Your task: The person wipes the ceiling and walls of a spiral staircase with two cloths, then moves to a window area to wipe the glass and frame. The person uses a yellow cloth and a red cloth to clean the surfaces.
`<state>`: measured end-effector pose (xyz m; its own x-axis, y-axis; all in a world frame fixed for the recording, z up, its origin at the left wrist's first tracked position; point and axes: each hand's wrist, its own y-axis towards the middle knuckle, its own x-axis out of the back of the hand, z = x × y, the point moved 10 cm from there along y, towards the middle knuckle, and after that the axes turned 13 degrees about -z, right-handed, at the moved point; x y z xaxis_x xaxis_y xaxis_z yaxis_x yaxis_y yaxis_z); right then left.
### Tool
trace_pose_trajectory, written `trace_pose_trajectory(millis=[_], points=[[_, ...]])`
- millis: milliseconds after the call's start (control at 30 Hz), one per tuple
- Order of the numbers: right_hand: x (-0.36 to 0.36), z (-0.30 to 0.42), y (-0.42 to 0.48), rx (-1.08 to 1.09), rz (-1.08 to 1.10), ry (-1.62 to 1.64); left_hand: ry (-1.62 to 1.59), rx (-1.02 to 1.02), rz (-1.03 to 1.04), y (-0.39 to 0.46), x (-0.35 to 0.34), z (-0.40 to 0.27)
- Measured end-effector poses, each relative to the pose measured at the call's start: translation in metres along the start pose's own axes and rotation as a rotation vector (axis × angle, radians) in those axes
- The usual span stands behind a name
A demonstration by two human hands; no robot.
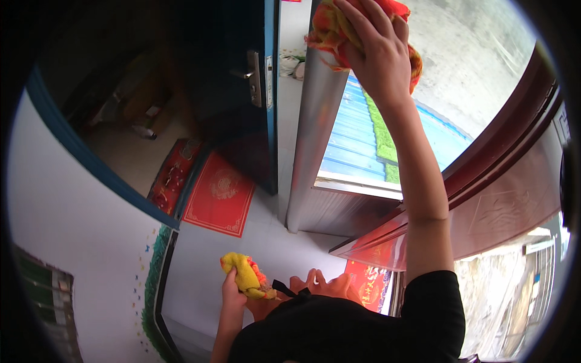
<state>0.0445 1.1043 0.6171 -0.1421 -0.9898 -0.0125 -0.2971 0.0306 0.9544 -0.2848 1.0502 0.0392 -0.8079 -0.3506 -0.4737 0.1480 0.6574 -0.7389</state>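
Observation:
My right hand (381, 54) is raised high at the top of the head view, its fingers spread over a bunched red and yellow cloth (329, 34). The cloth lies at the upper part of a window pane (476, 50) beside a grey metal post (317, 113). Low in front of my body, my left hand (233, 288) grips a folded yellow cloth (245, 274) with red-orange edges. Whether the raised cloth touches the glass cannot be told.
A dark blue door (227, 104) with a metal handle (254, 79) stands at the left of the post. Red mats, one a red doormat (220, 195), lie on the pale floor at the doorway. A dark red-framed door panel (504, 204) is at the right, a white wall (81, 218) at the left.

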Motion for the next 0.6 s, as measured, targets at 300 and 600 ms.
trace_pose_trajectory(millis=[300,600], points=[[-0.066,0.052,-0.117,0.093,0.201,-0.207,0.211,0.04,0.084,0.056,-0.032,-0.081],[-0.075,0.115,-0.336,0.218,0.703,0.227,0.249,0.122,0.201,0.057,-0.068,-0.087]])
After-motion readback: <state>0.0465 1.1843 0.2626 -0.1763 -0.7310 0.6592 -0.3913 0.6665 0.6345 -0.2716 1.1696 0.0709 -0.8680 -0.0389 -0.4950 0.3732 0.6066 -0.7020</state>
